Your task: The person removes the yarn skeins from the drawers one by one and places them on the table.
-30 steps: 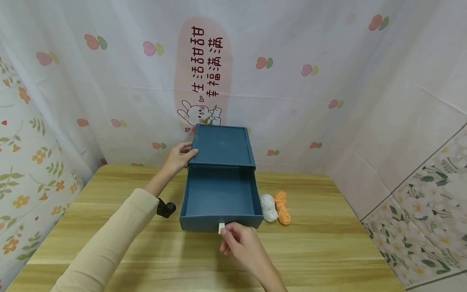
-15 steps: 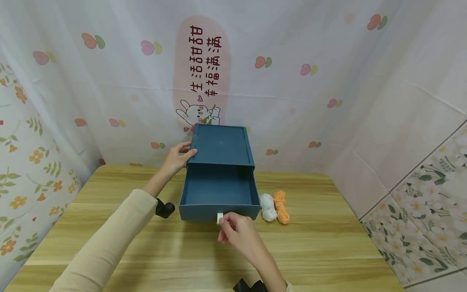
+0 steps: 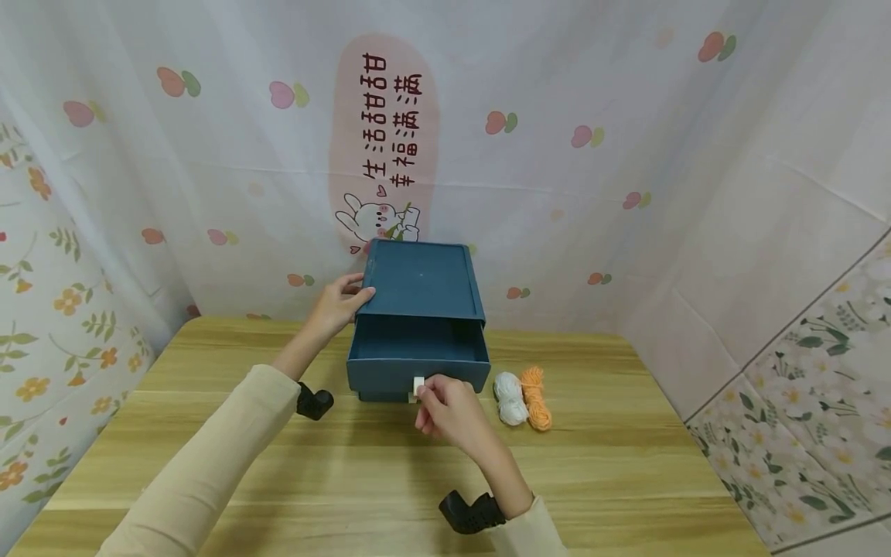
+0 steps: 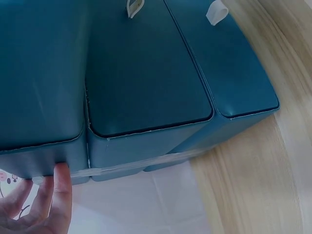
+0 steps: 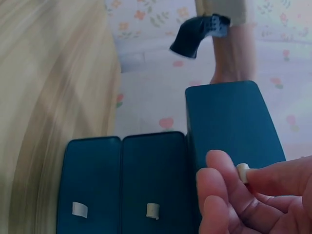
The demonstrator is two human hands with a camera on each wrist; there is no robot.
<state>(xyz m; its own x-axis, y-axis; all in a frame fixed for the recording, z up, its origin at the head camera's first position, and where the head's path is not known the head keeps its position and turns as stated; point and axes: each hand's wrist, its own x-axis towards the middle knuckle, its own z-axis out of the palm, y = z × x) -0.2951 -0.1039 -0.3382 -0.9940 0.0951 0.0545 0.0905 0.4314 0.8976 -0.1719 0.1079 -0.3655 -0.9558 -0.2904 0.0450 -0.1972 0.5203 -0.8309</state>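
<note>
A dark blue drawer cabinet (image 3: 421, 280) stands at the back of the table, its top drawer (image 3: 390, 374) partly pulled out and bare inside where it shows. My right hand (image 3: 452, 414) pinches the small white pull tab (image 5: 243, 172) on that drawer's front between thumb and fingers. At the cabinet's upper left edge, my left hand (image 3: 336, 305) rests with the thumb on top and the other fingers, fairly straight, against the side. Below, the middle drawer (image 4: 146, 73) and the bottom drawer (image 4: 239, 63) are closed, each with its own white tab.
To the right of the cabinet lie a white yarn skein (image 3: 511, 399) and an orange yarn skein (image 3: 535, 398) on the wooden table (image 3: 612, 464). A printed curtain (image 3: 557, 232) hangs close behind the cabinet. Black camera mounts (image 3: 470, 512) sit on both wrists.
The top drawer has slid back into the cabinet by a good part, my right hand moving away from me with its tab. My left hand has stayed at the cabinet's edge.
</note>
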